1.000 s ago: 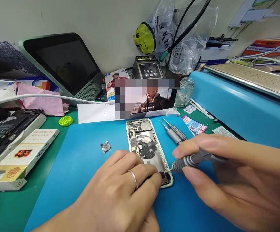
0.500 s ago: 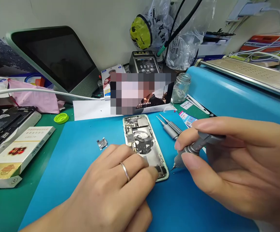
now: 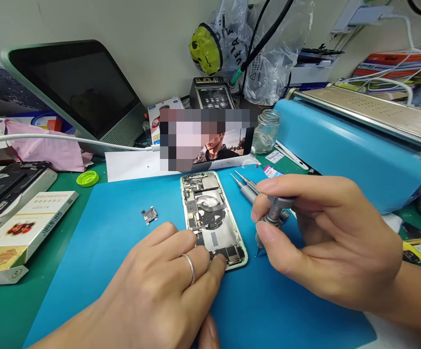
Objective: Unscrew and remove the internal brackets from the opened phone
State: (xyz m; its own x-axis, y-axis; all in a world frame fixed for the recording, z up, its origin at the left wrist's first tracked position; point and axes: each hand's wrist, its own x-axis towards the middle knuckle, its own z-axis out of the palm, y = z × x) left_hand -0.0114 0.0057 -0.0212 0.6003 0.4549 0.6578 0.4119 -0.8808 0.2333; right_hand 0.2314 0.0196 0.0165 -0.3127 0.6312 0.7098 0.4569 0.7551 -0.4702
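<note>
An opened phone body (image 3: 210, 218) with its inner parts showing lies on the blue mat (image 3: 108, 242). My left hand (image 3: 170, 276), a ring on one finger, rests over the phone's lower left part, its fingertips on the lower end; what they grip, if anything, is hidden. Pinched in my right hand (image 3: 323, 237) is a small grey screwdriver (image 3: 274, 213), its tip pointing down at a tiny speck on the mat right of the phone. Two more screwdrivers (image 3: 245, 189) lie behind it. A small metal part (image 3: 149, 215) sits left of the phone.
Behind the phone a lit screen (image 3: 228, 145) stands before a glass jar (image 3: 267, 131). At the left are a cigarette box (image 3: 32, 223), a green cap (image 3: 87, 179) and a large tilted display (image 3: 75, 87). A blue-covered machine (image 3: 341, 140) fills the back right.
The screwdriver in my right hand has turned more upright, its tip by the speck. My left fingers have shifted, uncovering more of the phone's lower end. The view has moved slightly right.
</note>
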